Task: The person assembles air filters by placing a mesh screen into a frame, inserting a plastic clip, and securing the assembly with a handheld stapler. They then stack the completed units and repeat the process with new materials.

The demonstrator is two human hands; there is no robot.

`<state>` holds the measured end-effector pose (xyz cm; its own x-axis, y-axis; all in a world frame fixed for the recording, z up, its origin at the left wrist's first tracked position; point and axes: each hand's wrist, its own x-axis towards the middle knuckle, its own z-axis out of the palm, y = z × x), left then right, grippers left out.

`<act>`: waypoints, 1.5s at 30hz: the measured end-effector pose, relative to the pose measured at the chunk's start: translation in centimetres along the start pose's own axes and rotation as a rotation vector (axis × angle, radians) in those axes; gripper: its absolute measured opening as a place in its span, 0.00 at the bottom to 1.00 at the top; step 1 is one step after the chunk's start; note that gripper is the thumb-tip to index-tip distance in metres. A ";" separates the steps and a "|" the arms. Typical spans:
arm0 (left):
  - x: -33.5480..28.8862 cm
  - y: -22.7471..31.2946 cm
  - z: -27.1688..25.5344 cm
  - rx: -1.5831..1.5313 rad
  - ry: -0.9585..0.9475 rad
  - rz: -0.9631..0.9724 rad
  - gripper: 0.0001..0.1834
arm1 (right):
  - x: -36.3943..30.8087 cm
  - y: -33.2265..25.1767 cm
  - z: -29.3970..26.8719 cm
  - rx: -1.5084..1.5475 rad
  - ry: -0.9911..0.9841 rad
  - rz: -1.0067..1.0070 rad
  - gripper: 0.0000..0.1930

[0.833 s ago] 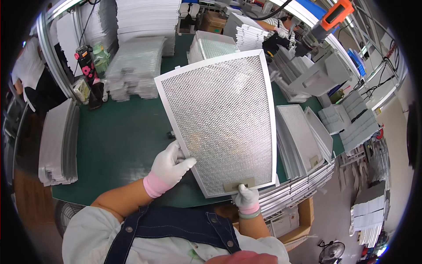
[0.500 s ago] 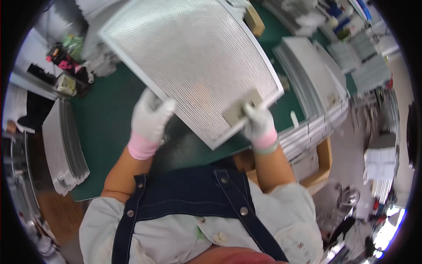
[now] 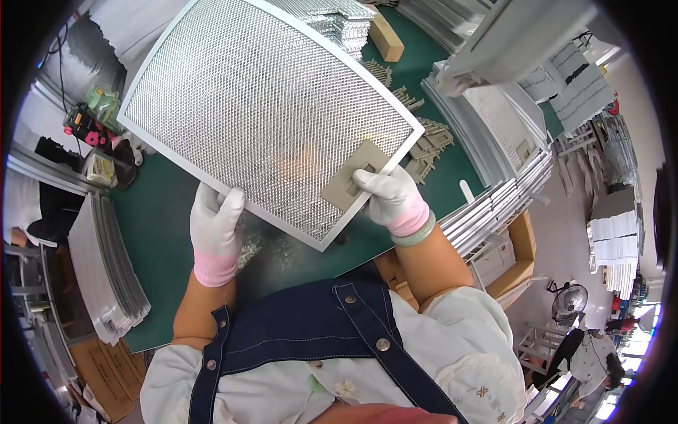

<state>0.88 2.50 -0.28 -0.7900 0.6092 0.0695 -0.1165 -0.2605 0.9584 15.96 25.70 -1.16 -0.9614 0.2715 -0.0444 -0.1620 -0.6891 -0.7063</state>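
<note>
A framed metal mesh filter panel (image 3: 254, 106) with a pale rim is held tilted above the green table. My left hand (image 3: 215, 222), in a white glove with a pink cuff, pinches its lower-left edge between thumb and fingers. At its right edge, my right hand (image 3: 393, 199), gloved alike, grips the rim. The right thumb lies by the opening of a flat tan plate (image 3: 347, 169) set at the panel's corner. The fingers of both hands are partly hidden behind the panel.
The green tabletop (image 3: 152, 233) carries a stack of panels (image 3: 116, 275) at left, framed panels (image 3: 487, 134) at right, loose tan plates (image 3: 432, 145) and a cardboard-coloured block (image 3: 385, 35). A grey overhead object (image 3: 522, 42) hangs upper right. A fan (image 3: 569, 302) stands on the floor.
The panel has moved left and slightly down with both hands still on it. My view has shifted, showing the loose tan plates and the grey object at upper right.
</note>
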 end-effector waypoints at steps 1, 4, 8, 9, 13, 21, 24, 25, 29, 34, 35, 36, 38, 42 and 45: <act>-0.2 0.1 -0.2 -0.009 -0.002 0.006 0.30 | 0.0 0.0 0.5 -0.021 0.004 -0.009 0.17; -0.4 0.5 -0.7 -0.046 -0.001 0.092 0.30 | -0.5 -0.9 1.5 -0.138 -0.049 0.013 0.23; 2.3 2.5 -3.7 0.006 -0.036 0.259 0.30 | -0.1 -5.6 -1.4 -0.293 -0.011 -0.267 0.44; 2.5 3.1 -3.8 0.022 -0.041 0.283 0.29 | 0.0 -6.8 -0.6 -0.401 0.072 -0.323 0.45; 3.7 3.9 -4.0 0.185 -0.032 0.390 0.29 | 2.3 -8.3 1.8 -0.621 -0.113 -0.276 0.40; -2.6 7.4 7.8 1.224 -0.371 0.729 0.62 | -1.4 1.0 9.6 -1.040 0.092 -1.006 0.26; -4.0 7.8 8.8 1.245 -0.281 1.216 0.39 | -3.5 1.5 8.0 -0.775 -0.070 -0.832 0.24; -4.3 8.3 9.3 1.166 -0.404 1.220 0.35 | -4.7 0.6 7.2 -0.714 -0.054 -0.781 0.24; -6.8 10.2 13.6 0.816 -0.901 1.090 0.26 | -12.2 -6.2 3.3 -0.498 0.004 -0.837 0.22; -7.8 8.4 21.3 0.304 -1.319 1.019 0.25 | -25.6 -15.6 -3.0 -0.484 -0.015 -1.111 0.21; -7.5 6.9 22.9 0.267 -1.263 1.082 0.26 | -28.3 -16.6 -4.5 -0.520 -0.006 -1.176 0.20; -7.2 6.0 24.3 0.244 -1.196 1.138 0.27 | -30.1 -17.4 -5.8 -0.565 0.012 -1.241 0.20; -5.5 4.8 27.5 0.413 -1.099 0.933 0.24 | -33.2 -17.8 -9.2 -0.679 0.140 -1.448 0.19; -3.8 6.1 32.4 0.253 -0.912 0.925 0.25 | -34.2 -17.1 -10.7 -1.606 1.304 -1.826 0.19; -0.6 6.7 33.4 0.429 -0.813 1.117 0.24 | -32.3 -18.6 -9.0 -1.599 0.773 -2.033 0.23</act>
<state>20.68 25.45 15.37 0.2257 0.5289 0.8181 0.6219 -0.7247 0.2968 52.01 35.81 7.05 0.1695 -0.1077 0.9796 0.2695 0.9612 0.0591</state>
